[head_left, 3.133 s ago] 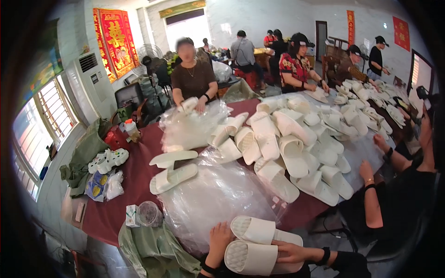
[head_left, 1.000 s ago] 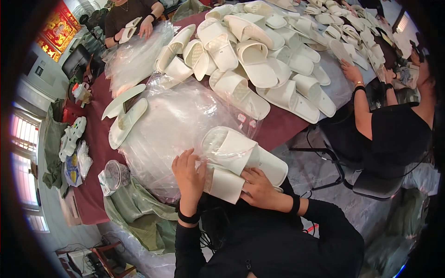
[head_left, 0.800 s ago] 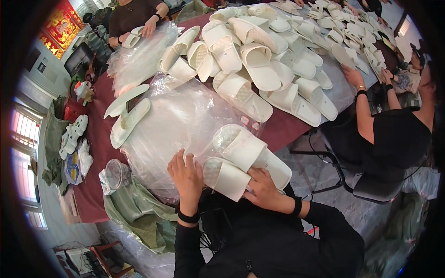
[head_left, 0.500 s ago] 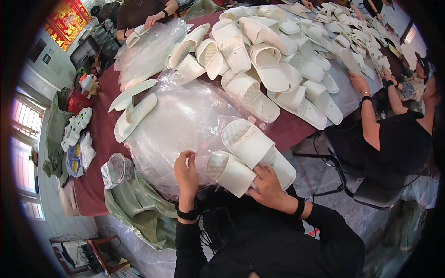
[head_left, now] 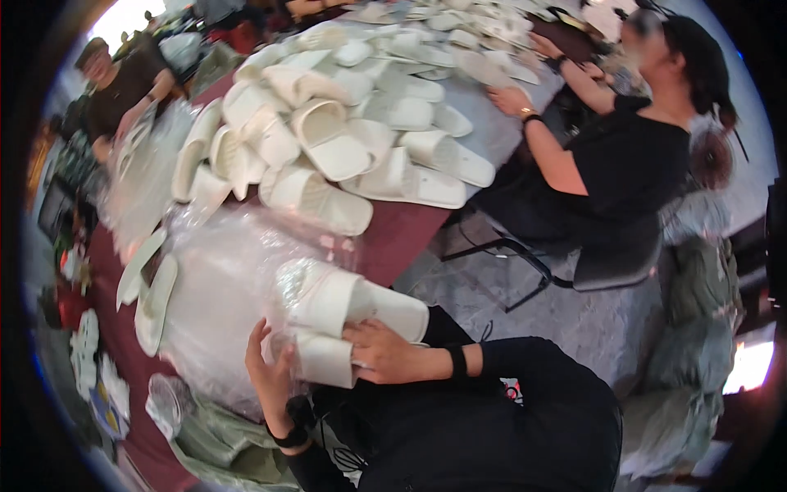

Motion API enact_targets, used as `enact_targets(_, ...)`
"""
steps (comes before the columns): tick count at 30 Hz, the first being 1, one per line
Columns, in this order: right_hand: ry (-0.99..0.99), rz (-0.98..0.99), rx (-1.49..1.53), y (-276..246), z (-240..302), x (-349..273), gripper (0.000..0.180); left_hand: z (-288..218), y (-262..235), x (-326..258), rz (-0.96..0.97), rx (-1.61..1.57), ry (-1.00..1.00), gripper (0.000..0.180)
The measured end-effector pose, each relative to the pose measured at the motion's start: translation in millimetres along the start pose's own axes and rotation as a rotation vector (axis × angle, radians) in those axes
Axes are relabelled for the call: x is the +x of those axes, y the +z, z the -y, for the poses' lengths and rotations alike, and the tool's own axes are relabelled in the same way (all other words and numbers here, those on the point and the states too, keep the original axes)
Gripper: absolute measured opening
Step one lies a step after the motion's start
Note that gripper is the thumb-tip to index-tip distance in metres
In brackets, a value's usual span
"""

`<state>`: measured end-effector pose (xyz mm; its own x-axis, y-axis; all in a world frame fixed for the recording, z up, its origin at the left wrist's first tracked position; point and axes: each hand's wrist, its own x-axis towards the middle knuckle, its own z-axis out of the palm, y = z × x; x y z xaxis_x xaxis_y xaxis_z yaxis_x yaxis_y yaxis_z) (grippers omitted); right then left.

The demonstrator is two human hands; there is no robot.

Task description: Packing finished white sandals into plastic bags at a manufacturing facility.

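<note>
My right hand (head_left: pixel 384 353) grips a pair of white slide slippers by their straps. The far slipper (head_left: pixel 328 302) lies beside the near slipper (head_left: pixel 326 358), and shiny clear film seems to cover their left ends. Just left of the near slipper, my left hand (head_left: pixel 269 373) is raised with fingers apart, close to the film and holding nothing that I can see. Beneath spreads a stack of clear plastic bags (head_left: pixel 217 283) on the dark red tablecloth (head_left: pixel 402 238). Two more white slippers (head_left: pixel 156 303) rest at the stack's left edge.
A big heap of white slippers (head_left: pixel 328 139) covers the table's far side. One co-worker (head_left: pixel 607 156) sits at the right on a black chair (head_left: pixel 615 262), handling slippers; another person (head_left: pixel 127 90) is at the far left. A green sack (head_left: pixel 221 435) hangs at the near left edge.
The view has swung right, so the table appears further left. The slippers' left ends now seem to be under film. My left hand has spread its fingers beside them; my right keeps its grip.
</note>
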<state>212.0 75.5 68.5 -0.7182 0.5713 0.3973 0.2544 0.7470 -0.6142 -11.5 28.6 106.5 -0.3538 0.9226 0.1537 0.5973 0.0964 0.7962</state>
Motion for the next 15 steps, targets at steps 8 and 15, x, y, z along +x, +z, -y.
enact_targets(8,0.067,-0.022,-0.045,3,-1,-7,0.036,4,25,5,-0.140,0.392,0.122,0.020)
enact_targets(15,0.073,-0.006,0.001,8,-1,-8,0.035,15,28,7,-0.157,-0.186,-0.213,0.014)
